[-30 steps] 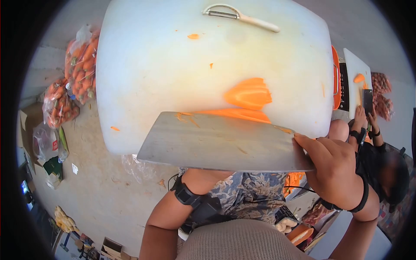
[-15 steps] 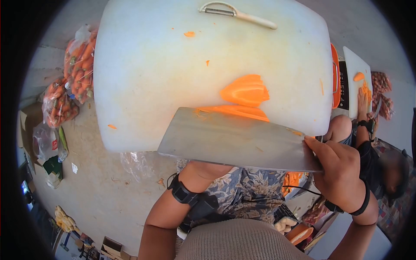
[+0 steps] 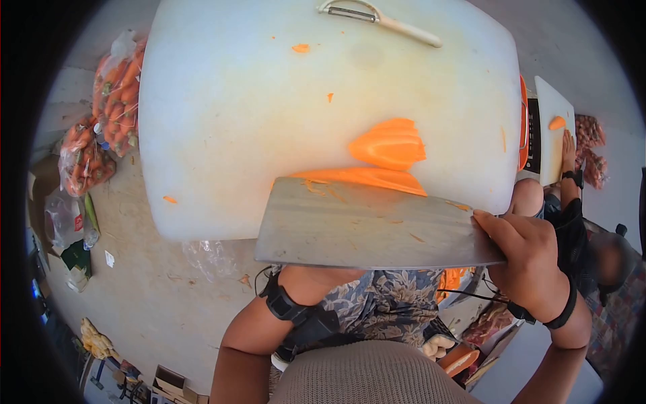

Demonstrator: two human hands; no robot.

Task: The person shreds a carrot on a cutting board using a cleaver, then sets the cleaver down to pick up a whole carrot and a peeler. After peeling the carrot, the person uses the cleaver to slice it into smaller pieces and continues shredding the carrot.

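Observation:
My right hand (image 3: 528, 259) is closed round the handle of a wide cleaver (image 3: 377, 229), its fingers near the blade's heel. The blade lies across the near edge of the white cutting board (image 3: 222, 121), with orange shreds stuck to its face. Along its far edge shows a carrot piece (image 3: 377, 178), partly covered by the blade. Beyond that lies another cut carrot piece (image 3: 388, 145), apart from the cleaver. Only the back part of my left hand (image 3: 319, 275) shows below the blade; its fingers are hidden.
A peeler (image 3: 380, 21) lies at the board's far side. Bags of carrots (image 3: 121, 97) stand left on the floor. An orange container (image 3: 523, 124) sits by the right edge. At right, a co-worker's hand (image 3: 568, 151) rests on another board (image 3: 553, 158).
The blade has tilted and shifted slightly right, so more of the carrot piece shows beyond its edge. The co-worker's hand has moved, and the orange shreds by it no longer show.

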